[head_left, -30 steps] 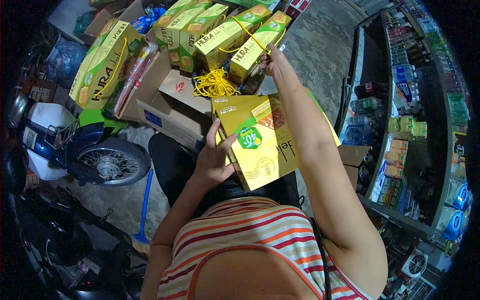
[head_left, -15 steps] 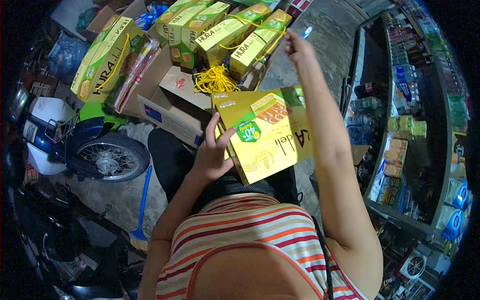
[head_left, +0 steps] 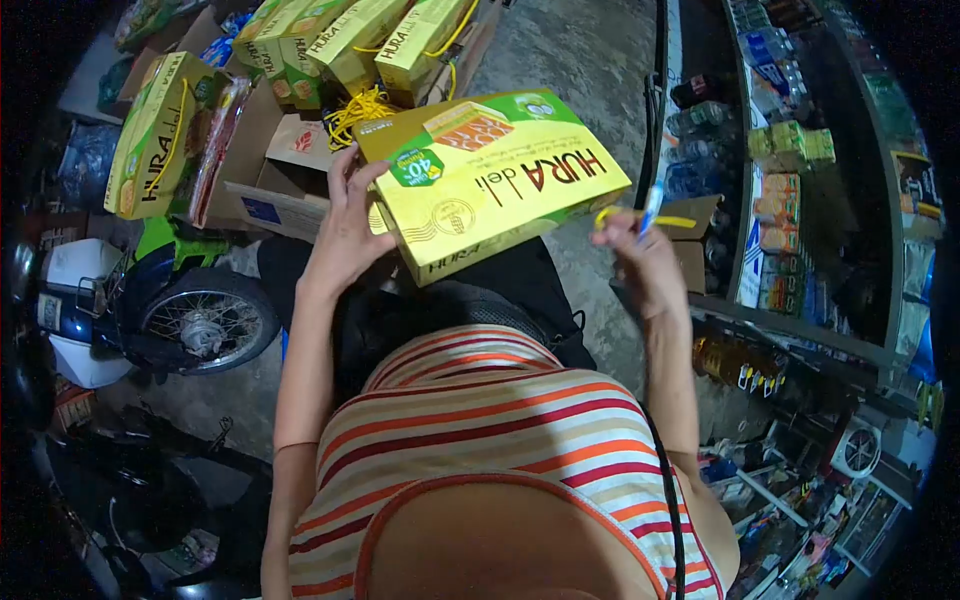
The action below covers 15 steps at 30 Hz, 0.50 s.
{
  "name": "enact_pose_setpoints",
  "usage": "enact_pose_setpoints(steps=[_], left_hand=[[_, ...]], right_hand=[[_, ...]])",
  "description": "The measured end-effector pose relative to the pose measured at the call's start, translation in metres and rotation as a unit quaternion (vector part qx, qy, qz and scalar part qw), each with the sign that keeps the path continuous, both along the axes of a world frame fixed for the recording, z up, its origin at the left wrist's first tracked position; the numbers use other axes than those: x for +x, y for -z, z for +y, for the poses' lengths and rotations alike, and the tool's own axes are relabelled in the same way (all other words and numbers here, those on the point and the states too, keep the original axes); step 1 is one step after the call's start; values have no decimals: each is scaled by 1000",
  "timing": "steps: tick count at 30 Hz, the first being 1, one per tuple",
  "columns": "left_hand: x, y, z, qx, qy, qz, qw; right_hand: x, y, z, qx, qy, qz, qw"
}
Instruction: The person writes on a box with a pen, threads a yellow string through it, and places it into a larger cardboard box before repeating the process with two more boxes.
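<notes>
A yellow HURA deli box [head_left: 500,180] lies tilted over my lap, its printed face up. My left hand [head_left: 350,215] grips the box's left end, fingers at the far edge and thumb at the near side. Just beyond the box's right end, my right hand [head_left: 640,250] is closed round a blue and white pen-like tool [head_left: 652,205] and a short yellow cord [head_left: 675,221]. Past the box's far left corner sits a tangled bundle of yellow cord [head_left: 358,112].
More HURA boxes [head_left: 350,40] with yellow cord handles stand in an open carton [head_left: 262,140] at the upper left. A motorbike wheel [head_left: 205,325] is at left. Shelves with bottles and packets [head_left: 780,240] line the right side.
My right hand has come down and back toward my body, and yellow cord now shows in it. The held box has turned flatter and shows more of its face. The view has shifted right.
</notes>
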<state>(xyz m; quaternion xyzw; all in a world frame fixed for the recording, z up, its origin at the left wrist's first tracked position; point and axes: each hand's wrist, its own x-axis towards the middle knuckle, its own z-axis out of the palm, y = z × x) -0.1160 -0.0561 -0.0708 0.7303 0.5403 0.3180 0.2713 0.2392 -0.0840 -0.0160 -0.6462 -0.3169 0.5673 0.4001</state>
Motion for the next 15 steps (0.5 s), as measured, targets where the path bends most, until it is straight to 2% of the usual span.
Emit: enact_pose_setpoints(steps=[2,4,6,10,12,14,15], left_hand=[[1,0,-2,-5,-8,1,1000],[2,2,-3,-12,-5,0,1000],[2,3,-4,-7,3,-6,1000],[1,2,-5,-22,5,-11,1000],[-1,4,-6,-43,-4,-31,999],[-3,6,-8,-61,8,-38,997],[-5,7,-10,-61,0,-37,997]], right_hand=[[7,27,-28,-76,-17,107,991],[1,31,-38,-80,-7,120,990],[-5,18,-38,5,-16,57,998],[-9,-12,-13,68,-17,84,994],[-12,-27,1,81,-52,80,992],[-29,-43,16,142,-93,142,975],[-39,-45,22,145,-118,106,977]])
